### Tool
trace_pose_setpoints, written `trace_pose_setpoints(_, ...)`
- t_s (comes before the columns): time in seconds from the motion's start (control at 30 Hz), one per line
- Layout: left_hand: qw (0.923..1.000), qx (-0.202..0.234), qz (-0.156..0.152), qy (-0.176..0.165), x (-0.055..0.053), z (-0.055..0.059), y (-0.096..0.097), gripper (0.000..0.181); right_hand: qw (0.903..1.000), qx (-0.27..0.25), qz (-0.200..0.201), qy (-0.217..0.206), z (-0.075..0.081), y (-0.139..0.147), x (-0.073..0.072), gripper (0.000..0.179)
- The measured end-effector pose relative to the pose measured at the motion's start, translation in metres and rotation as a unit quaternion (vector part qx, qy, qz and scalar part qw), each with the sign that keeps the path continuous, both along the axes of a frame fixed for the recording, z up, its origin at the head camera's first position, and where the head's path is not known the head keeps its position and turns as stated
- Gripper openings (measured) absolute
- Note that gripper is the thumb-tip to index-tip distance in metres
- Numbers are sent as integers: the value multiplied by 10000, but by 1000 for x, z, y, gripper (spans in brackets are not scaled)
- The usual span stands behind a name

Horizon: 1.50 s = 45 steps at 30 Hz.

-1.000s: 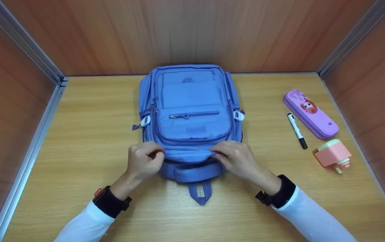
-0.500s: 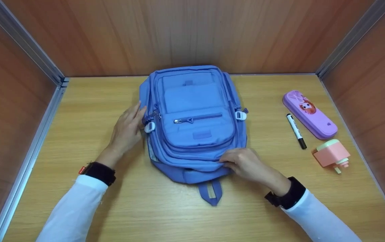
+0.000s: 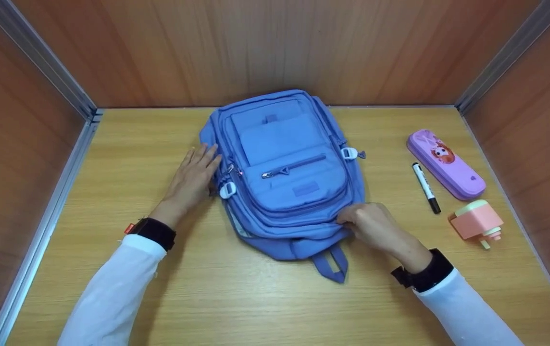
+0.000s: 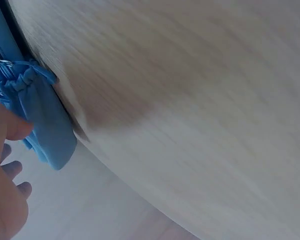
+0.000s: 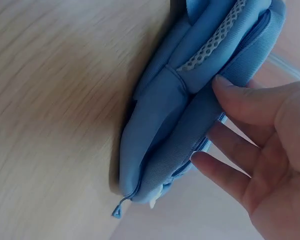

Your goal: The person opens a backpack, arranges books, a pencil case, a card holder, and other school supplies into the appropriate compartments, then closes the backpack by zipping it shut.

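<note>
A blue backpack (image 3: 282, 139) lies front side up on the table, turned at a slant, its top handle loop (image 3: 330, 265) towards the near side. My left hand (image 3: 189, 178) rests against its left side, fingers extended and spread. In the left wrist view that hand (image 4: 7, 180) is beside the drawstring side pocket (image 4: 47, 120). With thumb and fingers my right hand (image 3: 376, 227) pinches the bag's lower right edge. The right wrist view has this hand's thumb (image 5: 235, 97) on the padded side near a zip, with fingers on the front face. The front pocket zip (image 3: 294, 166) is closed.
To the right lie a purple pencil case (image 3: 448, 168) with a cartoon picture, a white marker (image 3: 426, 187) with a black cap, and a pink and mint boxy item (image 3: 477, 222) with a small knob. Wooden panels (image 3: 275, 53) enclose the back and sides.
My left hand has gone from the bag's near edge to its left side. The backpack has turned, its near end swinging right, with my right hand moving along at that edge.
</note>
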<state>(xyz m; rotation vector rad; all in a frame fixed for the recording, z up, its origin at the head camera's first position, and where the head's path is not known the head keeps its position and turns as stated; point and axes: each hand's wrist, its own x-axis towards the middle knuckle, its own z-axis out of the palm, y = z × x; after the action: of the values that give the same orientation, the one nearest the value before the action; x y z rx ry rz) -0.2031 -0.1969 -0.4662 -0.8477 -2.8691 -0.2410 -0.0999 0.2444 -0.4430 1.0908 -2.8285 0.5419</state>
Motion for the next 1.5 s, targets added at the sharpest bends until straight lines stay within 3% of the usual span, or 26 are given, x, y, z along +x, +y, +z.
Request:
trace_pose_setpoints(0.13,9999,-80,-22,-127,-2,-2,1,77,9998,85,-166,70,-1,6,-6,24)
trace_pose_setpoints(0.43,9992,-80,-376,78,-1,-6,-3,32,9980,-35,-623,-24,-4,16,-23,24)
trace_pose_setpoints(0.63,9988,101,-489,-3,2,-8,-4,28,9950,-221,-974,-42,-5,16,-26,24)
trace_pose_setpoints(0.83,9991,49,-414,23,8,-8,-3,28,9912,-551,-1192,-148,-1,9,-17,33)
trace_pose_setpoints(0.97,9986,-146,-402,307,13,-7,-1,25,9926,-772,-919,179,5,-1,-6,34)
trace_pose_setpoints(1.07,9964,-266,-434,675,18,-7,2,22,9944,-864,-422,447,7,-11,4,28)
trace_pose_setpoints(1.23,9934,-332,-478,990,28,-7,7,19,9954,-655,311,629,3,-25,14,40)
trace_pose_setpoints(1.37,9931,-389,-459,1005,36,-8,9,20,9958,-463,449,648,-1,-28,17,36)
trace_pose_setpoints(1.5,9913,-492,-456,1130,45,-9,11,20,9951,-606,417,662,-6,-25,13,26)
